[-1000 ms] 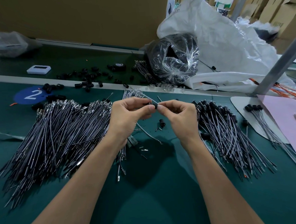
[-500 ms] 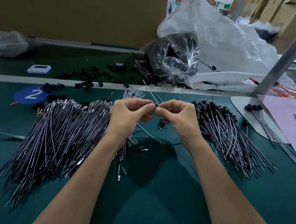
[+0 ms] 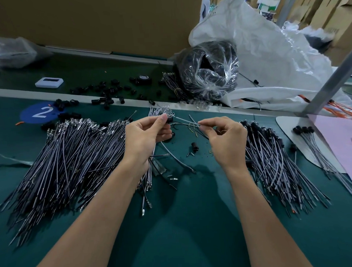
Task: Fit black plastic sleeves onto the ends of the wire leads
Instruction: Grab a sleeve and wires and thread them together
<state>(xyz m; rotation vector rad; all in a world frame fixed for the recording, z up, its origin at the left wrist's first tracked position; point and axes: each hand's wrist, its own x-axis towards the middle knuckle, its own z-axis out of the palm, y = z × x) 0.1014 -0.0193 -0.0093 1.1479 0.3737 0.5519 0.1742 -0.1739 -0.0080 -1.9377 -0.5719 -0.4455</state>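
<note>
My left hand (image 3: 145, 138) pinches a small black plastic sleeve (image 3: 169, 119) between thumb and forefinger. A thin grey wire lead (image 3: 185, 120) runs from that sleeve to my right hand (image 3: 225, 140), which pinches it near its other end. Both hands hover above the green mat (image 3: 186, 224). A big fan of bare leads (image 3: 66, 157) lies to the left. Leads with black sleeves fitted (image 3: 274, 154) are piled to the right. Loose black sleeves (image 3: 107, 92) are scattered at the back.
A clear bag of black parts (image 3: 208, 70) and a white sack (image 3: 269, 57) sit at the back right. A pink sheet (image 3: 338, 141) with more sleeved leads (image 3: 314, 144) lies far right beside a grey post (image 3: 331, 80). A white device (image 3: 49, 82) rests back left.
My hands have drawn apart: the right hand moved right along the lead, and the left hand stayed holding the sleeve, so a stretch of wire now shows between them.
</note>
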